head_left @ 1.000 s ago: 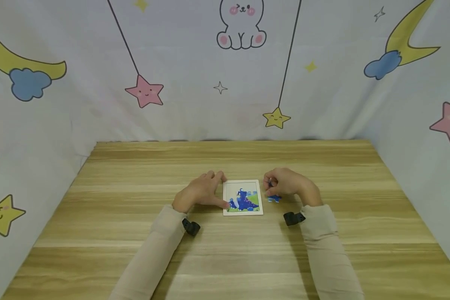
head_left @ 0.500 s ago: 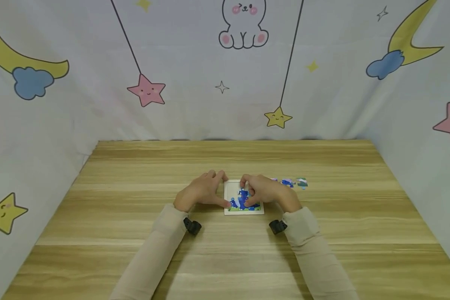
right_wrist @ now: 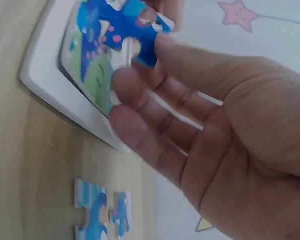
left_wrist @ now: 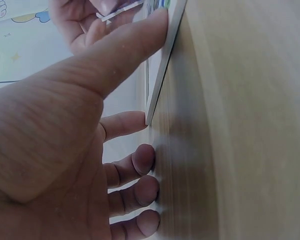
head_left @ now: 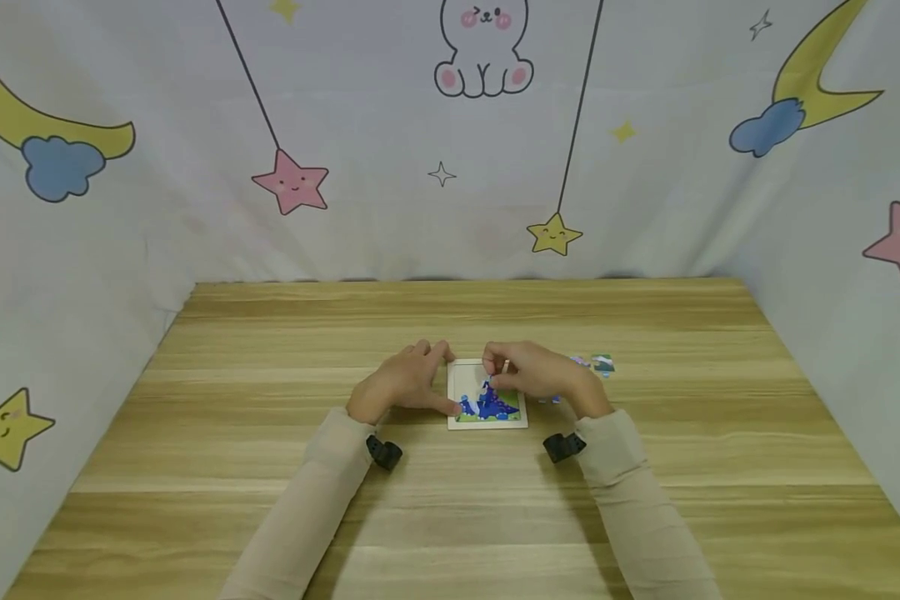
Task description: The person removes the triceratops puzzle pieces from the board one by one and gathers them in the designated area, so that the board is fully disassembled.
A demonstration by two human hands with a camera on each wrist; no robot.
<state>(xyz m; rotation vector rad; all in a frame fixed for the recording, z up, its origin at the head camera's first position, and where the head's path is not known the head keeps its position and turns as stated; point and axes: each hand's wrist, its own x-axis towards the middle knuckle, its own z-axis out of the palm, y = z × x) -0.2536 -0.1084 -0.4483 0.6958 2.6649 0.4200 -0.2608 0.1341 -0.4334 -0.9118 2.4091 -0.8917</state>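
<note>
A square jigsaw tray [head_left: 487, 424] with a white border lies on the table, its lower part filled with a blue dinosaur on green. My left hand [head_left: 405, 379] stays at its left side, thumb on the border and index fingertip at the far left corner. The other left fingertips [left_wrist: 145, 190] rest on the tabletop beyond that corner. Over the tray's right half, my right hand [head_left: 536, 367] pinches a blue jigsaw piece [right_wrist: 149, 47] between thumb and fingers. The fingers hide part of this piece and the tray's upper right.
Right of the tray lie several loose jigsaw pieces [head_left: 603, 363], some partly covered by my right hand and forearm. Two of them, a striped blue piece [right_wrist: 92, 200] and a smaller piece [right_wrist: 121, 212], show in the right wrist view. A printed curtain [head_left: 375, 225] hangs behind the table.
My right hand has come left from the loose pieces to above the tray, then shifted slightly toward the far side. The left hand keeps its place on the tray.
</note>
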